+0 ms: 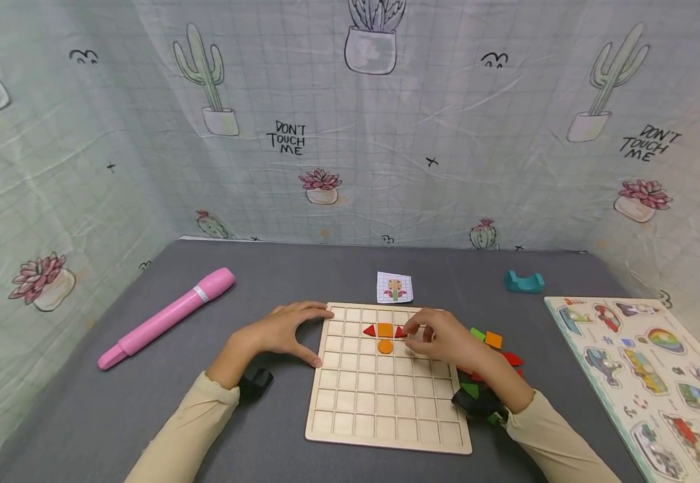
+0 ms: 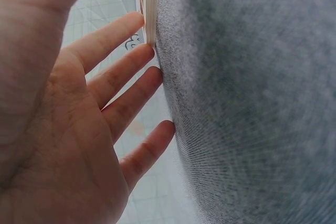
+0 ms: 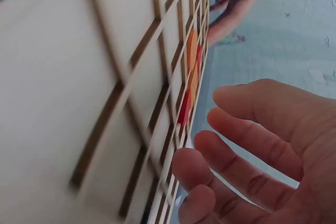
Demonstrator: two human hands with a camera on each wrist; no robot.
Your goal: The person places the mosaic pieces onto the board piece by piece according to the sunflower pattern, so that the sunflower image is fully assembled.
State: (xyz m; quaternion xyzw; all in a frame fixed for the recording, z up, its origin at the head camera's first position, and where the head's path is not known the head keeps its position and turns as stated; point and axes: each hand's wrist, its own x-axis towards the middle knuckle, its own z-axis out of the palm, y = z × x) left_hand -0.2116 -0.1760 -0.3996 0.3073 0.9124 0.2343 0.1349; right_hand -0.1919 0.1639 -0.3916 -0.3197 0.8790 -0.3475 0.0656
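Observation:
A wooden grid board (image 1: 386, 402) lies in front of me in the head view. Near its far side, an orange square (image 1: 385, 330) sits between two red triangles, the left one (image 1: 370, 331) and the right one (image 1: 400, 332), with an orange circle (image 1: 385, 346) just below the square. My left hand (image 1: 283, 329) spreads along the board's left edge, thumb lower down and fingertips at the far corner. Over the right triangle hovers my right hand (image 1: 443, 333); in the right wrist view its loosely bent fingers (image 3: 252, 182) hold nothing.
A small pattern card (image 1: 395, 288) lies behind the board. Loose pieces, among them an orange square tile (image 1: 493, 340), lie partly under my right forearm. A pink stick-shaped thing (image 1: 169, 318) is at left; a teal block (image 1: 524, 282) and a picture puzzle board (image 1: 646, 376) are at right.

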